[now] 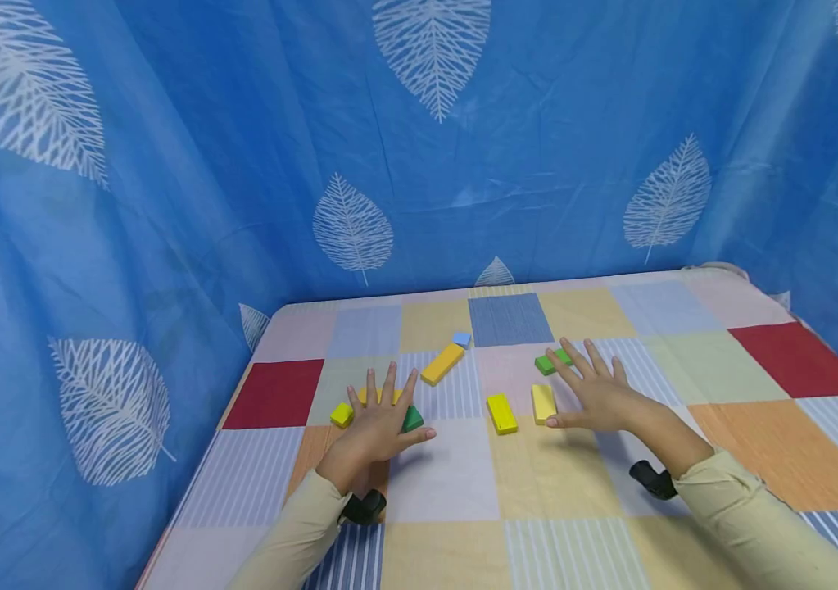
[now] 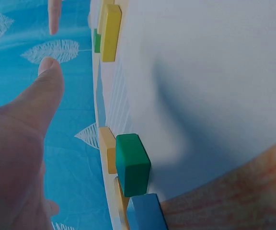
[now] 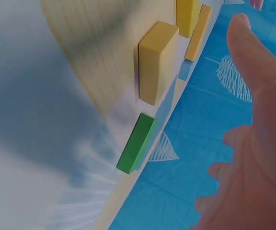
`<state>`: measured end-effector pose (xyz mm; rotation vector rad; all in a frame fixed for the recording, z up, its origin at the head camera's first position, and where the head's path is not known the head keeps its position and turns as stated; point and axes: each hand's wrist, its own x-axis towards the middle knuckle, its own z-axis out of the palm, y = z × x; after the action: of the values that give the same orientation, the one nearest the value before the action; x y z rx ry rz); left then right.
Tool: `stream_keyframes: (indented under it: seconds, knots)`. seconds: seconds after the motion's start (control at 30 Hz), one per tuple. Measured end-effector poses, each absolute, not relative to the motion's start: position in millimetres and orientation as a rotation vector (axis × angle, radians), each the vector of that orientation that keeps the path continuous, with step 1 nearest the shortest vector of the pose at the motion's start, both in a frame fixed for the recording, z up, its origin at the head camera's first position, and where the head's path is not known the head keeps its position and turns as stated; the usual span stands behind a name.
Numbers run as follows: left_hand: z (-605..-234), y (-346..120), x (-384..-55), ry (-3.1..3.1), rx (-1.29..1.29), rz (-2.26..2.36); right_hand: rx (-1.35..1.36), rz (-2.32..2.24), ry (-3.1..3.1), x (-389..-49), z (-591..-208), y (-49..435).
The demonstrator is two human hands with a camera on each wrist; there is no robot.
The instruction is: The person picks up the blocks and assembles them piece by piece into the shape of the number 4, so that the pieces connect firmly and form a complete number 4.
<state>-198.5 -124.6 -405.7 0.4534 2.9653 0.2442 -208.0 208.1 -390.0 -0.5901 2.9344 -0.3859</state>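
With fingers spread, my left hand [image 1: 374, 428] hovers over several blocks on the patchwork cloth. A dark green block [image 1: 412, 419] shows beside its thumb, and a small yellow block [image 1: 341, 415] lies by its outer side. Another yellow block is partly hidden behind its fingers. In the left wrist view a blue block [image 2: 147, 213] sits below the green one. My right hand [image 1: 599, 400], also spread and holding nothing, is above the cloth near a pale yellow block [image 1: 544, 404] and a light green block [image 1: 553, 361]. A bright yellow block [image 1: 502, 414] lies between the hands.
Farther back lie an orange-yellow block [image 1: 443, 364] and a small light blue block [image 1: 462, 339]. The patchwork cloth [image 1: 448, 475] covers the table. Blue curtains [image 1: 536, 164] with white leaf prints hang behind it and at the sides.
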Motion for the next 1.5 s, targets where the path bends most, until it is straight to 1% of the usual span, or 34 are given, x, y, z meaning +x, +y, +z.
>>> stream_keyframes:
  seconds: [0.23, 0.33, 0.63, 0.87, 1.2, 1.5]
  knots:
    - [-406.7, -118.9, -202.4, 2.957, 0.459, 0.246, -0.618, -0.387, 2.942, -213.7, -394.9, 209.8]
    - [-409.1, -110.6, -204.1, 2.939, 0.500, 0.257, -0.652, -0.408, 2.949, -216.5, -398.6, 209.8]
    - [-424.0, -62.6, -210.8, 2.831, 0.674, 0.316, -0.727, -0.474, 2.930, -223.6, -409.4, 205.1]
    - [-434.9, -34.3, -215.8, 2.851, 0.689, 0.336, -0.692, -0.509, 2.853, -229.3, -417.1, 203.9]
    - [-442.1, -25.9, -216.3, 2.897, 0.706, 0.310, -0.656, -0.522, 2.807, -232.1, -424.3, 203.1]
    - [-447.0, -24.6, -217.2, 2.982, 0.773, 0.262, -0.684, -0.474, 2.843, -235.1, -428.1, 203.9]
